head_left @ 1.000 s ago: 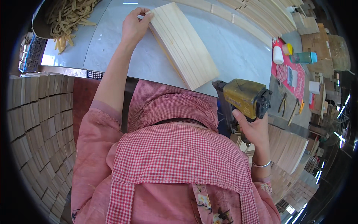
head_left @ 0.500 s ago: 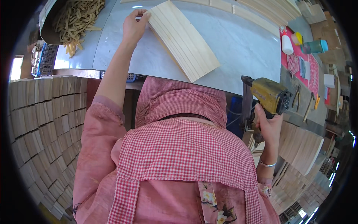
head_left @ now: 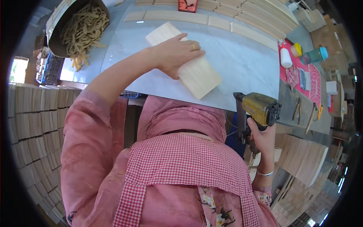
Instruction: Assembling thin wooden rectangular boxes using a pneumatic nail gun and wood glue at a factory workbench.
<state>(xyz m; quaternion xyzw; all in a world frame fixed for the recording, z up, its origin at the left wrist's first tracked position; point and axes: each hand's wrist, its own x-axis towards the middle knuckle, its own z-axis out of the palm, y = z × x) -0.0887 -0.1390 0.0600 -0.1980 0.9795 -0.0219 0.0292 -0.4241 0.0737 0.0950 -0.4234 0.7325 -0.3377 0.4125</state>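
Observation:
A pale oblong wooden piece point(head_left: 200, 77) lies slantwise on the grey-white tabletop, its near end close to the front edge. My left hand point(head_left: 176, 55) reaches across its middle, thumb on the near side and fingers over the far side, gripping it. Whether the piece is solid or hollow I cannot tell. To the right, beyond the table's front edge, my right hand point(head_left: 263, 138) is wrapped round the grip of a yellow and black nail gun point(head_left: 259, 108). The gun is held up, apart from the wood, with its dark nose on the left side.
Long wooden strips point(head_left: 242, 15) lie along the table's far side beside a small red box point(head_left: 188, 5). A container of tan strips point(head_left: 85, 30) stands at left. Bottles, pliers point(head_left: 297, 111) and a pink cloth point(head_left: 315, 81) occupy the right-hand bench. Wood stacks point(head_left: 34, 121) rise at left.
My left hand has moved from the wooden piece's far corner to a grip across its middle. The piece shows a narrower face now. The nail gun remains in my right hand.

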